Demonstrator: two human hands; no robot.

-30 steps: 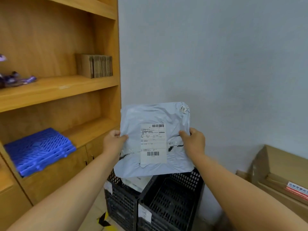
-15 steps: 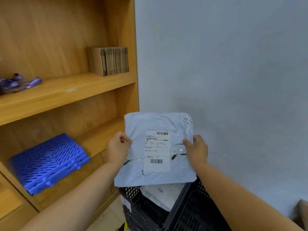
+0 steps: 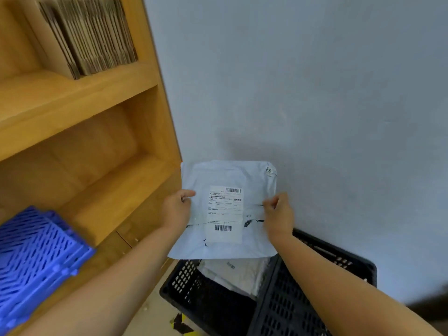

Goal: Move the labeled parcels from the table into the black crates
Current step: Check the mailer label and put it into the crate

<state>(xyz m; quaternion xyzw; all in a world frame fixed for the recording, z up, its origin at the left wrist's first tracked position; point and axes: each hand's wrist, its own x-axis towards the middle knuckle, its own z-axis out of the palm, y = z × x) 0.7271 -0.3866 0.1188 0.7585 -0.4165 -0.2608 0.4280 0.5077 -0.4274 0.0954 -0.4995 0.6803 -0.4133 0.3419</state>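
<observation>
Grey-white plastic wrapped the parcel (image 3: 228,209), a flat mailer bag held upright at the lower centre of the frame, its white shipping label (image 3: 225,213) with two barcodes facing the camera. The left hand (image 3: 175,212) pinched the parcel's left edge, thumb on the front and fingers (image 3: 188,194) curled round behind. The right hand (image 3: 278,214) gripped the right edge in the same way, its fingers closed on the plastic. A small round sticker (image 3: 268,170) sat at the parcel's upper right corner.

Just below the parcel, at the bottom centre of the frame, stood two black crates side by side. The left crate (image 3: 194,287) already held several pale parcels (image 3: 240,275), which lay tilted against its right wall. The right crate (image 3: 286,301) was partly hidden by the right forearm, and its contents could not be told. The held parcel hung above the left crate, its lower edge near the rim, not touching the parcels inside.

At the left of the frame rose a wooden shelf unit (image 3: 101,93). A row of flattened cardboard pieces (image 3: 92,32) stood on its upper shelf in the upper left. A blue perforated plastic panel (image 3: 36,258) lay slanted at the lower left. A pale grey wall (image 3: 315,93) filled the right side.
</observation>
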